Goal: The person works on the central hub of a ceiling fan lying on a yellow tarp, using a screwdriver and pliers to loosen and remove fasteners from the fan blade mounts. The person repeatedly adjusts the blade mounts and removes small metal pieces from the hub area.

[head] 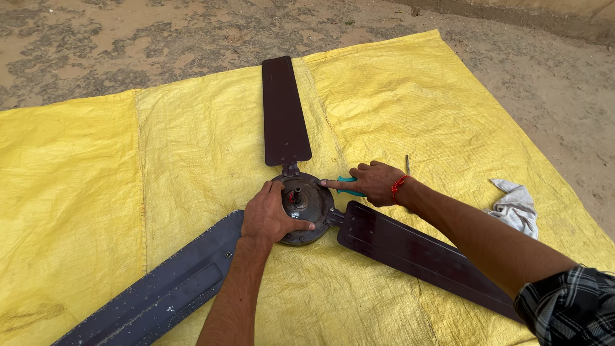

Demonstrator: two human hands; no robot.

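A ceiling fan lies on a yellow woven sheet (96,192), its round rusty motor hub (314,204) in the middle and three dark blades spreading out. One blade (283,112) points away, one (423,256) runs to the lower right, one (160,291) to the lower left. My left hand (268,216) rests on the left side of the hub, thumb across its lower rim. My right hand (375,182) grips a teal-handled tool (348,184), likely a screwdriver, its forefinger stretched toward the hub's right edge. The tool's tip is hidden.
A crumpled white rag (516,206) lies on the sheet at the right. A small thin metal piece (407,164) lies just beyond my right hand. Bare sandy ground (128,38) surrounds the sheet, with a low kerb (544,16) at the top right.
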